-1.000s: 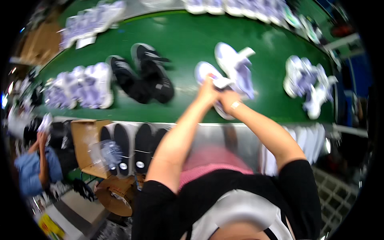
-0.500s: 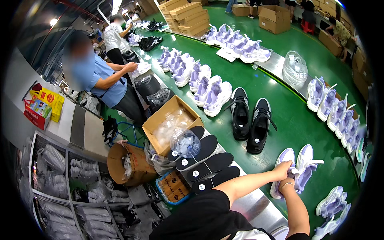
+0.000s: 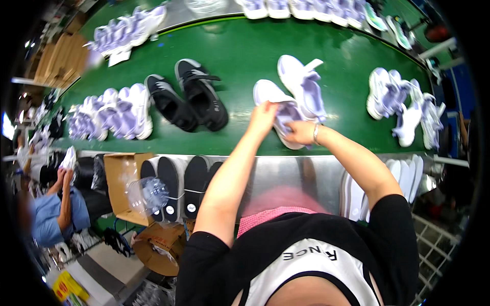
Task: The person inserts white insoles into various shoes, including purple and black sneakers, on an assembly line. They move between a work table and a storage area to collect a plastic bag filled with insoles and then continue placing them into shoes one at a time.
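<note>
My left hand is closed on the near side of a white and lavender sneaker, by its tongue and strap. My right hand, with a bracelet at the wrist, grips the same shoe at its collar; some fingertips are hidden in the opening. Its matching sneaker stands just beyond on the green belt, strap sticking up and untouched. To the left are two black shoes with grey stripes, one black shoe nearer and the other black shoe farther.
Rows of lavender sneakers stand at left, and more sneakers at right. Along the near metal ledge lie black soles and white soles. An open carton and a co-worker in a blue shirt are at left.
The view has swung toward the right, so the co-worker now appears at lower left. My hands were close together at the sneaker's opening; now they are apart on its two sides.
</note>
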`<act>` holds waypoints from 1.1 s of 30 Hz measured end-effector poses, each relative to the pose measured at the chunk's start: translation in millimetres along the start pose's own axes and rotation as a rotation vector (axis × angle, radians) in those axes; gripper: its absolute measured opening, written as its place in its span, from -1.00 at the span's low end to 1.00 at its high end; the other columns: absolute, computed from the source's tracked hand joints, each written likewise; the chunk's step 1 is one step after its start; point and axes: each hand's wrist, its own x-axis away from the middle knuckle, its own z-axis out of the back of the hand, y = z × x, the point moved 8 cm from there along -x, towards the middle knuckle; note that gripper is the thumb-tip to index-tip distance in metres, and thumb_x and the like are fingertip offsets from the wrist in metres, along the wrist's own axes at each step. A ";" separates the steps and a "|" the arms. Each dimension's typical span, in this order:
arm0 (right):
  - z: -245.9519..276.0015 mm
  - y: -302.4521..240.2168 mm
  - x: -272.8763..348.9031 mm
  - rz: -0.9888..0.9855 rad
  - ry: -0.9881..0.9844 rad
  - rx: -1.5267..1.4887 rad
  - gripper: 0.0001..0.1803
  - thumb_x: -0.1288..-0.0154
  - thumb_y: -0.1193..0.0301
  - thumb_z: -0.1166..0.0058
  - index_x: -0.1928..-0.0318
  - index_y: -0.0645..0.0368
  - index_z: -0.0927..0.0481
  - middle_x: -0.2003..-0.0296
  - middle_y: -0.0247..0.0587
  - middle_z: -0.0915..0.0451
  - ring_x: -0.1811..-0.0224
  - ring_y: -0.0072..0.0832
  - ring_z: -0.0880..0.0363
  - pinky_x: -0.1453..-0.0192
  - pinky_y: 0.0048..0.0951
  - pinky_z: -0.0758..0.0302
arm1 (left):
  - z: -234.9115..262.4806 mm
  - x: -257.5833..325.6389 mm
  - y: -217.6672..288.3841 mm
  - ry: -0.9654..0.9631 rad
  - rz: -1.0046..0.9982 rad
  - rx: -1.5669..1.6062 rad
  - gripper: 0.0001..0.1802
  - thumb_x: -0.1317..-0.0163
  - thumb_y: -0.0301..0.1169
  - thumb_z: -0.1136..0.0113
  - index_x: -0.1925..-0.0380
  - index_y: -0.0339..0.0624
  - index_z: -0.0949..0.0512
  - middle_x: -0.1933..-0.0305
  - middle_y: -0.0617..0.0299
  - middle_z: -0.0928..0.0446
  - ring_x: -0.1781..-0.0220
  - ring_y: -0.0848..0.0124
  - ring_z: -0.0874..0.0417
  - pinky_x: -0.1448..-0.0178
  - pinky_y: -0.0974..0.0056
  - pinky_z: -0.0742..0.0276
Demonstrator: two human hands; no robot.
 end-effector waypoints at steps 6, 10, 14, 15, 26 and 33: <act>9.3 49.0 -4.7 -0.125 0.471 -1.268 -0.77 -0.16 0.30 -0.03 0.33 0.24 -0.50 0.52 -0.27 -0.53 0.49 -0.54 -0.48 0.32 -0.55 -0.43 | -26.6 -18.8 -5.1 0.045 0.176 -0.105 -0.59 -0.22 -0.18 0.11 0.45 -0.35 -0.53 0.54 0.16 -0.52 0.48 0.43 -0.47 0.34 0.31 -0.35; 14.4 29.3 -3.4 -0.043 0.532 -1.299 -0.82 -0.13 0.35 -0.05 0.48 0.20 -0.50 0.65 -0.35 -0.45 0.56 -0.56 -0.40 0.37 -0.58 -0.35 | -11.2 -19.5 -5.6 0.110 0.138 -0.029 -0.65 -0.23 -0.22 0.10 0.46 -0.29 -0.51 0.58 0.26 -0.45 0.61 0.53 -0.37 0.55 0.41 -0.25; 26.8 -30.5 43.7 0.333 0.319 -1.306 -0.81 -0.15 0.36 -0.03 0.42 0.25 -0.51 0.58 -0.36 -0.47 0.50 -0.65 -0.39 0.32 -0.61 -0.35 | 47.5 -21.4 19.4 0.429 -0.121 -0.226 -0.67 -0.23 -0.27 0.11 0.34 -0.36 -0.49 0.40 0.02 -0.50 0.35 0.28 -0.50 0.23 0.27 -0.37; 31.7 -28.1 67.4 0.314 0.368 -1.222 -0.80 -0.15 0.34 -0.03 0.42 0.24 -0.52 0.59 -0.37 -0.47 0.52 -0.68 -0.38 0.37 -0.63 -0.35 | 41.8 -19.0 34.3 0.386 -0.134 -0.331 -0.66 -0.23 -0.27 0.12 0.34 -0.37 -0.48 0.39 -0.03 -0.50 0.33 0.23 -0.51 0.20 0.25 -0.37; 13.0 9.8 176.5 0.188 0.748 -0.737 -0.78 -0.08 0.30 -0.02 0.41 0.22 -0.55 0.54 -0.15 -0.55 0.48 -0.32 -0.50 0.37 -0.42 -0.41 | -100.1 127.4 52.6 -0.358 0.032 0.025 -0.78 -0.23 -0.44 0.07 0.18 -0.31 -0.44 0.33 0.22 -0.51 0.32 0.53 -0.50 0.21 0.45 -0.41; -64.2 214.3 345.7 -0.599 1.120 0.019 -0.55 -0.10 0.37 -0.03 0.04 0.42 -0.36 0.09 0.11 -0.42 0.04 -0.17 -0.39 0.02 -0.32 -0.36 | 78.3 166.0 125.6 0.432 -0.365 -0.506 -0.83 -0.23 -0.50 0.12 0.21 -0.27 -0.41 0.30 0.09 -0.54 0.26 0.45 -0.53 0.14 0.41 -0.40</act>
